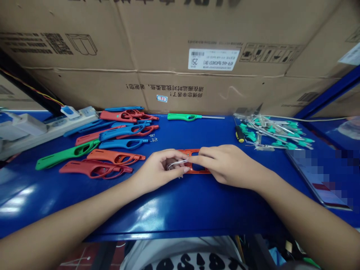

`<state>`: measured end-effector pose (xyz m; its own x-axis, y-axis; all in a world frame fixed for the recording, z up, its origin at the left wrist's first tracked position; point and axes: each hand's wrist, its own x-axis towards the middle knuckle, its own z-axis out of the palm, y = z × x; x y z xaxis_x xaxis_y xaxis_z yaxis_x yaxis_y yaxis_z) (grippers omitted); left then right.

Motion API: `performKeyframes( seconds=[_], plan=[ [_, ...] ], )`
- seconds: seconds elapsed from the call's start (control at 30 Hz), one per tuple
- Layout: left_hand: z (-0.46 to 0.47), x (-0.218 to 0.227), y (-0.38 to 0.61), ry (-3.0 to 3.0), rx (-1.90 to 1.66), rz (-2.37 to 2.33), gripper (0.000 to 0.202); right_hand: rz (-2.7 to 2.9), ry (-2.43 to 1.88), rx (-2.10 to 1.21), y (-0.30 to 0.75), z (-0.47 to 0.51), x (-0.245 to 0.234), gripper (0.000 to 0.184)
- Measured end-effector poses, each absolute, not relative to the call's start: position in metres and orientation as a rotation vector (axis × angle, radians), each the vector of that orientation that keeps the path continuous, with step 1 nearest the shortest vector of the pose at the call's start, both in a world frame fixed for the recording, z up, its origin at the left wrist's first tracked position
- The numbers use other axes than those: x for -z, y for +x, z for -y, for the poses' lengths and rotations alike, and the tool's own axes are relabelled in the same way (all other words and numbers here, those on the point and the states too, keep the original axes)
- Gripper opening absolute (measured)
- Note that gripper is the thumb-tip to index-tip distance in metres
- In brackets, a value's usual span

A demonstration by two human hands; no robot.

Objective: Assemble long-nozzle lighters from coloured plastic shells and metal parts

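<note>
Between my hands, an orange gas lighter casing (194,171) lies over the blue table, its trigger opening showing. My left hand (157,168) curls around the casing's left end, with thin pale wires (176,162) looping out between thumb and fingers. Bent over the right part of the casing is my right hand (229,163), its fingers closed on it and the index fingertip at the wire ends by my left thumb. Both hands hide much of the casing, and whatever sits inside my left palm is mostly covered.
Several red, blue, green and orange lighter casings (95,168) lie at the left, near a white power strip (56,127). A green lighter with a metal tube (182,117) lies at the back. Metal tubes with teal parts (275,131), a screwdriver (239,134) and a phone (317,183) are at the right.
</note>
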<state>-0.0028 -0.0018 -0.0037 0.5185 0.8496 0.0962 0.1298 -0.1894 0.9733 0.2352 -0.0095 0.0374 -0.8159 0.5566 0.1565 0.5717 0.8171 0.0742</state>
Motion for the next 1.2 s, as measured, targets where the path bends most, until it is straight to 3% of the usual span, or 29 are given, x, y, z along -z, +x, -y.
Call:
performKeyframes(
  seconds=[0.2, 0.53, 0.93, 1.2],
  plan=[
    [-0.002, 0.012, -0.005, 1.656, -0.827, -0.847, 0.036, 2.714, -1.076, -0.233, 0.252, 0.002, -0.043, 0.036],
    [0.0, 0.006, -0.006, 2.071, -0.955, -0.863, 0.013, 2.681, -1.118, -0.845, 0.266, -0.002, -0.05, 0.017],
    [-0.003, 0.01, -0.008, 2.465, -0.819, -0.726, 0.026, 2.689, -1.251, -0.879, 0.268, -0.003, -0.045, 0.011],
    [-0.001, 0.008, -0.008, 2.489, -0.83, -0.807, 0.019, 2.733, -1.352, -0.879, 0.266, -0.004, -0.047, 0.009]
  ],
)
